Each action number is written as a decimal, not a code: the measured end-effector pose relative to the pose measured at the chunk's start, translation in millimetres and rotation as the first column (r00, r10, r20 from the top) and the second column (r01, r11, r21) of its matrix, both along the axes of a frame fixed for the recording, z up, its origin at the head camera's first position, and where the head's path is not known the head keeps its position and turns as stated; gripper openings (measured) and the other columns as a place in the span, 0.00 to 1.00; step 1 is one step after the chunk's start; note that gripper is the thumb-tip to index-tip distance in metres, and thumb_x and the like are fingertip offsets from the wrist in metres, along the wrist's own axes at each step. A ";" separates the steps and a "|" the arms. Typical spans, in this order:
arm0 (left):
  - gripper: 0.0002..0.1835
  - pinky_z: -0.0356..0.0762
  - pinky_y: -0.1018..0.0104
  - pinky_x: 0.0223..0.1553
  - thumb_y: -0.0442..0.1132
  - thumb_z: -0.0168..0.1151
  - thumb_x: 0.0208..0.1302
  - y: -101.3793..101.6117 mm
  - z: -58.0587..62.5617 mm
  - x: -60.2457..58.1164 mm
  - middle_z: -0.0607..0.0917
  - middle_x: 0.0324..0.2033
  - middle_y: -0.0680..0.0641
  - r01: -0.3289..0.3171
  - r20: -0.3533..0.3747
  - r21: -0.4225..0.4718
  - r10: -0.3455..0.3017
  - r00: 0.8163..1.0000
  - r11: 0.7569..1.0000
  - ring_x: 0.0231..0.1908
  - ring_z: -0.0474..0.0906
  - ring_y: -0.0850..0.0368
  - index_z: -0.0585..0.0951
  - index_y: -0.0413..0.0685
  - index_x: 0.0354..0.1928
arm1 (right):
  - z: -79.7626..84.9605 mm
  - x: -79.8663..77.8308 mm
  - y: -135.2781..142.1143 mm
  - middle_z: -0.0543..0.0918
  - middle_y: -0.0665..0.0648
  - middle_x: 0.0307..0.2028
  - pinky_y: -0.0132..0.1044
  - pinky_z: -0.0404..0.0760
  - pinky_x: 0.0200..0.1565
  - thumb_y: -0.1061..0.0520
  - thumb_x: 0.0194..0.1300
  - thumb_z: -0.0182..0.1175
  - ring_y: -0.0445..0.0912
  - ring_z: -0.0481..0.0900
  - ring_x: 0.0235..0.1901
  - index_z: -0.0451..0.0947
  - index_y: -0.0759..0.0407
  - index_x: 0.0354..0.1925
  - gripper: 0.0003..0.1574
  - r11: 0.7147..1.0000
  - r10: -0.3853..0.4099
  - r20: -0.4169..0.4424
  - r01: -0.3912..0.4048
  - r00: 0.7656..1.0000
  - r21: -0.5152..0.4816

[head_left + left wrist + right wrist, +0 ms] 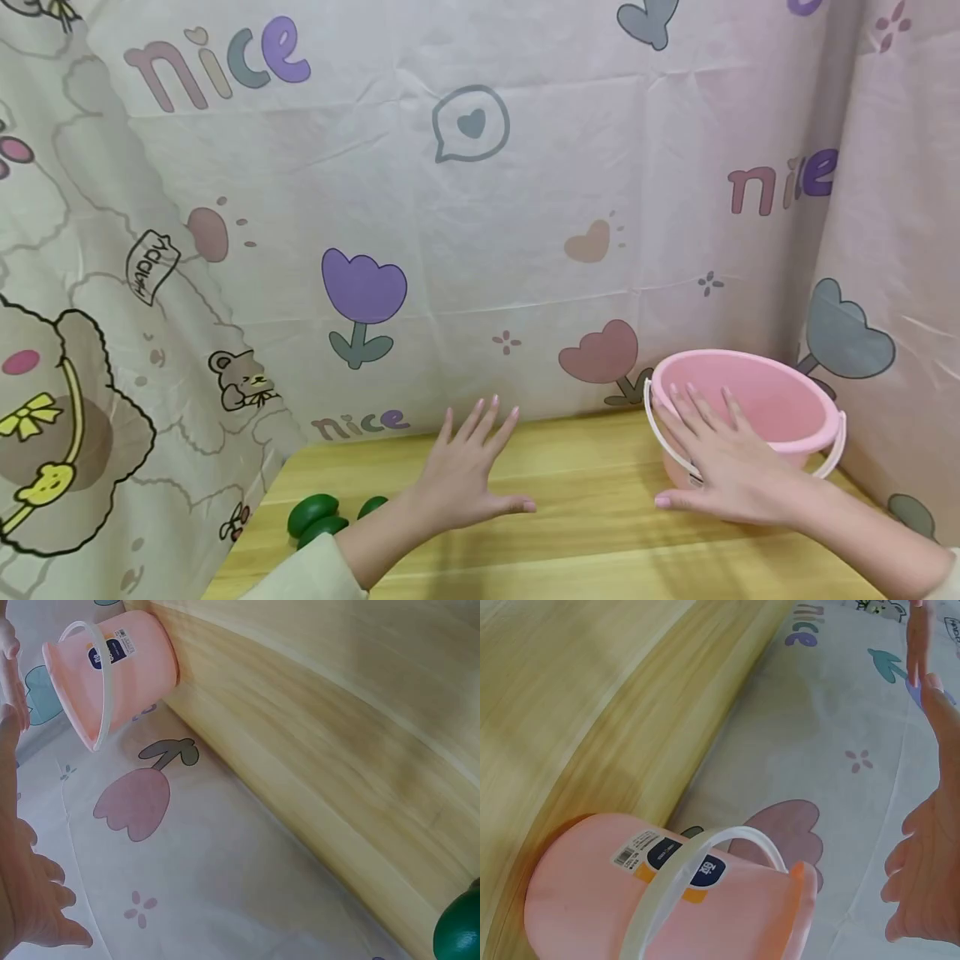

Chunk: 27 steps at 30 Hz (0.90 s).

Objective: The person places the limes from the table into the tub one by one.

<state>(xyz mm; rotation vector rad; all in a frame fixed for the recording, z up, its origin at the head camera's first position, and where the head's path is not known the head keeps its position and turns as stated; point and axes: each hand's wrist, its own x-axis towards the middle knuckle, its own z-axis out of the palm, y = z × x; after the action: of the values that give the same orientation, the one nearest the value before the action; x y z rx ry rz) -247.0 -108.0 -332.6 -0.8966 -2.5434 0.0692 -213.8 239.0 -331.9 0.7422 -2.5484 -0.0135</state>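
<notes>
My left hand (461, 479) is held over the middle of the wooden table with its fingers spread and nothing in them. Spread in the same way, my right hand (731, 467) hovers in front of a pink bucket (750, 392) and hides part of it in the head view. The bucket stands upright at the table's right side, its white handle (664, 892) hanging down and a label (671, 859) on its wall. Several dark green rounded things (313, 510) lie at the left, partly behind my left forearm; their kind cannot be made out.
The wooden table (585, 467) ends at a hanging cloth (487, 208) printed with flowers and words. More cloth closes off the left side (187, 467) and the right side (915, 275).
</notes>
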 end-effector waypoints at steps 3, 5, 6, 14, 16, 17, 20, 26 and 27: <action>0.57 0.50 0.33 0.64 0.82 0.42 0.48 2.5 2.8 -0.7 0.51 0.72 0.42 -0.006 0.012 -0.013 0.006 1.000 1.000 0.71 0.47 0.44 0.46 0.57 0.75 | -0.6 -0.9 2.3 0.55 0.74 0.68 0.52 0.18 0.67 0.22 0.53 0.53 0.66 0.50 0.69 0.48 0.63 0.72 0.67 1.000 -0.003 -0.014 0.003 1.000 0.003; 0.57 0.49 0.33 0.64 0.82 0.42 0.48 4.6 3.9 -1.1 0.50 0.72 0.42 -0.008 0.033 -0.016 0.009 0.999 1.000 0.72 0.46 0.44 0.45 0.58 0.75 | -1.7 -1.6 3.7 0.56 0.74 0.68 0.53 0.18 0.67 0.22 0.53 0.53 0.66 0.50 0.69 0.47 0.62 0.73 0.67 1.000 0.000 -0.026 0.000 1.000 0.010; 0.57 0.48 0.33 0.64 0.82 0.42 0.48 5.8 4.1 -1.5 0.49 0.72 0.43 -0.010 0.042 -0.019 0.011 0.999 1.000 0.72 0.45 0.45 0.44 0.59 0.75 | -2.1 -1.7 4.3 0.56 0.74 0.68 0.53 0.18 0.67 0.22 0.53 0.53 0.66 0.49 0.69 0.46 0.61 0.73 0.67 1.000 -0.002 -0.023 0.002 1.000 0.013; 0.58 0.46 0.35 0.65 0.81 0.47 0.47 15.5 4.5 -4.8 0.48 0.73 0.43 -0.004 0.031 -0.038 0.005 0.999 0.999 0.72 0.44 0.46 0.44 0.59 0.75 | -3.0 -4.7 6.2 0.58 0.73 0.68 0.55 0.20 0.67 0.21 0.53 0.53 0.64 0.48 0.70 0.52 0.64 0.71 0.65 1.000 0.001 -0.052 0.000 0.999 0.031; 0.58 0.45 0.35 0.66 0.81 0.47 0.47 17.3 5.6 -4.6 0.48 0.73 0.43 0.004 0.022 -0.040 -0.003 1.000 0.999 0.72 0.44 0.46 0.44 0.59 0.75 | -2.8 -5.1 6.4 0.57 0.74 0.67 0.55 0.21 0.67 0.21 0.53 0.53 0.64 0.49 0.70 0.50 0.63 0.72 0.66 1.000 0.001 -0.052 0.000 0.999 0.024; 0.58 0.46 0.35 0.65 0.81 0.47 0.47 18.1 6.1 -4.2 0.48 0.73 0.43 0.008 0.016 -0.041 -0.007 1.000 0.999 0.72 0.45 0.46 0.45 0.59 0.75 | -2.7 -5.1 6.5 0.57 0.74 0.67 0.55 0.20 0.67 0.22 0.53 0.53 0.64 0.49 0.70 0.48 0.62 0.73 0.67 1.000 0.000 -0.051 0.001 0.999 0.020; 0.58 0.47 0.35 0.65 0.81 0.48 0.47 20.9 7.1 -4.4 0.48 0.73 0.42 0.027 -0.001 -0.041 -0.027 1.000 0.999 0.72 0.46 0.45 0.46 0.59 0.75 | -2.4 -4.4 8.1 0.56 0.74 0.68 0.54 0.20 0.67 0.22 0.52 0.54 0.65 0.51 0.69 0.42 0.59 0.74 0.68 1.000 -0.005 -0.048 0.006 0.999 0.009; 0.58 0.49 0.36 0.65 0.81 0.46 0.47 27.8 9.7 -4.6 0.49 0.73 0.42 0.040 -0.018 -0.053 -0.041 0.999 0.998 0.72 0.48 0.45 0.46 0.59 0.75 | -3.5 -2.2 13.4 0.56 0.75 0.67 0.53 0.20 0.67 0.22 0.52 0.55 0.63 0.49 0.70 0.42 0.60 0.74 0.69 1.000 -0.013 -0.058 0.013 0.998 0.004; 0.58 0.49 0.36 0.65 0.82 0.46 0.47 28.8 10.0 -4.5 0.49 0.73 0.42 0.038 -0.014 -0.055 -0.038 0.999 0.998 0.72 0.47 0.45 0.46 0.59 0.75 | -3.7 -1.9 14.5 0.56 0.75 0.67 0.53 0.20 0.67 0.22 0.52 0.55 0.62 0.47 0.71 0.42 0.61 0.74 0.69 1.000 -0.016 -0.054 0.016 0.998 0.004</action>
<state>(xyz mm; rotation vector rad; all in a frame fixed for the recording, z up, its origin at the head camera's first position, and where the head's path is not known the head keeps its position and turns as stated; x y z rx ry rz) -251.5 -79.2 -322.6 -0.9613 -2.5205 0.1337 -215.7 253.5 -335.6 0.7137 -2.5034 -0.0439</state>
